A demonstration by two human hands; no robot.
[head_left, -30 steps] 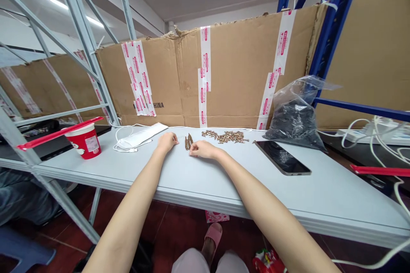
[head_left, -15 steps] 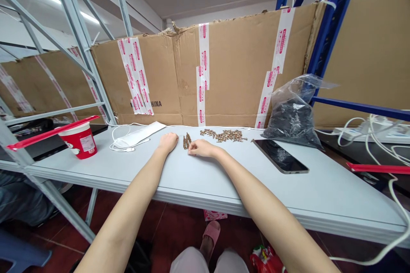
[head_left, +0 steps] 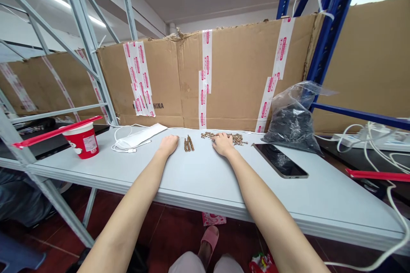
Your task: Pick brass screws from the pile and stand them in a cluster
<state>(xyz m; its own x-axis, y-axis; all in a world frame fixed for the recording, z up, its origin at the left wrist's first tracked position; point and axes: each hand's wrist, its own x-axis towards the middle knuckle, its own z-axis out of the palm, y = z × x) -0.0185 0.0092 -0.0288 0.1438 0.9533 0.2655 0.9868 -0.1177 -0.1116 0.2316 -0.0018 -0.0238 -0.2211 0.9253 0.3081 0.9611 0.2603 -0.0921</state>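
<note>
On the grey tabletop (head_left: 198, 175), my left hand (head_left: 169, 144) rests with curled fingers, and whatever may be inside it is hidden. Just to its right stand out a few short rows of small brass-coloured pieces (head_left: 188, 144), lined up side by side. My right hand (head_left: 223, 143) reaches over a loose pile of the same small pieces (head_left: 237, 139), its fingers bent down and somewhat apart at the pile's near side. The pieces are too small to name, and the hand covers part of the pile.
A black phone (head_left: 281, 160) lies right of the pile, before a clear plastic bag of dark material (head_left: 291, 126). At left are a red paper cup (head_left: 83, 141) and a white cable (head_left: 123, 147) by a white flat item (head_left: 144, 135). A cardboard wall (head_left: 237, 81) closes the back.
My right hand has moved right, from beside the rows to the loose pile. The left hand stays in place. The view has tilted slightly upward.
</note>
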